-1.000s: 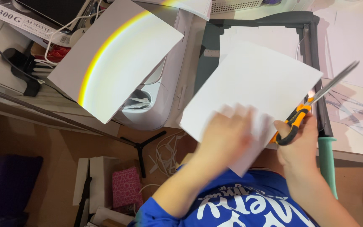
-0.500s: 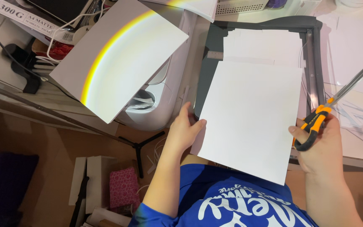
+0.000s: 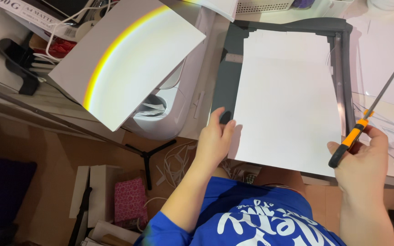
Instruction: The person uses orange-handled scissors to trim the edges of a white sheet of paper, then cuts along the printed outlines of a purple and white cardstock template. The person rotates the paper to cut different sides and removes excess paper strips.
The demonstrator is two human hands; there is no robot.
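the left hand (image 3: pixel 215 139) is lying on the left edge of a white sheet (image 3: pixel 288 114), fingers flat and spread a little, thumb on the grey mat (image 3: pixel 226 86) beside it — it is pressing on the sheet, not wrapping around it. the sheet is lying on top of the mat, with its near edge sticking out past the mat toward the person. more white sheets (image 3: pixel 288 43) are peeking out from under it at the far end of the mat.

the right hand (image 3: pixel 363 159) is sitting at the right near corner of the mat, closed around the scissors (image 3: pixel 365 120). the orange and black handle is in the fingers, and the thin blades are pointing up and away, over the right side of the mat. the blades are looking shut. the thumb is touching the right edge of the sheet.

left of the mat, a white machine (image 3: pixel 165 114) is sitting under a big tilted card (image 3: pixel 128 64) with a yellow curved stripe. right of the mat, paper strips (image 3: pixel 388 118) are lying about — thin and pale. a pink box (image 3: pixel 128 200) is down on the floor, near and left of the mat.
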